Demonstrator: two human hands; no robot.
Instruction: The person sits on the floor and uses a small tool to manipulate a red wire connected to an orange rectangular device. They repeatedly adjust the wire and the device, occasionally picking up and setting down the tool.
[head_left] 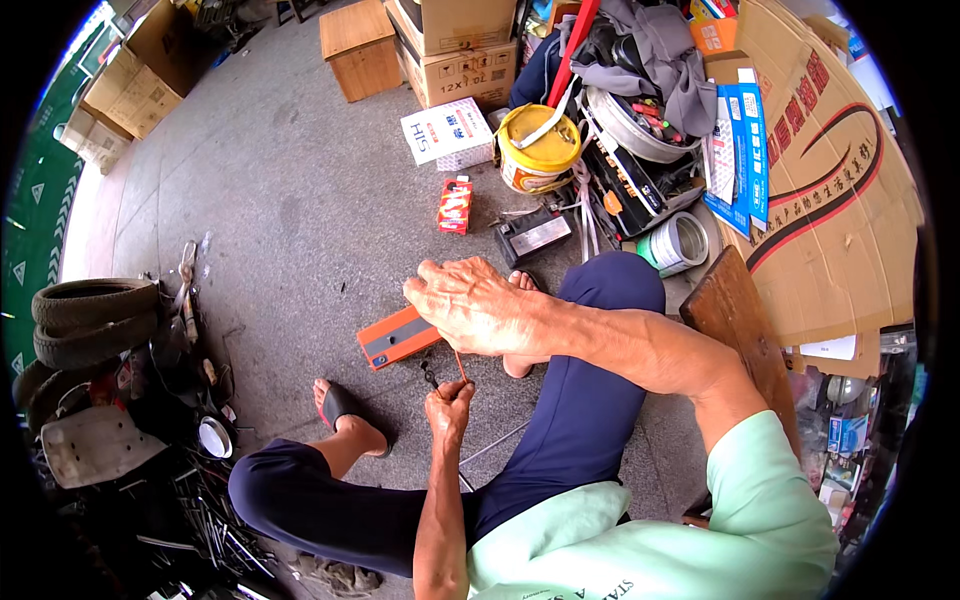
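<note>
My left hand [450,405] is closed in a pinch on a thin orange-red wire [461,368]. The wire runs up from its fingertips toward the underside of my right hand. A small black piece [430,376] sticks out beside the left fingers; I cannot make out its kind. My right hand [480,305] is closed, back upward, fingers curled under so that their grip is hidden. It covers the near right end of an orange box-shaped device [397,338] with a grey top strip. Whether the hand touches this device, I cannot tell.
Ahead lie a red-and-white small box [455,206], a black battery [536,234], a yellow-lidded bucket [540,146] and an open tin [676,243]. Stacked tyres [95,320] and metal parts crowd the left. A wooden bench [742,330] and flattened cardboard [830,180] flank my right arm.
</note>
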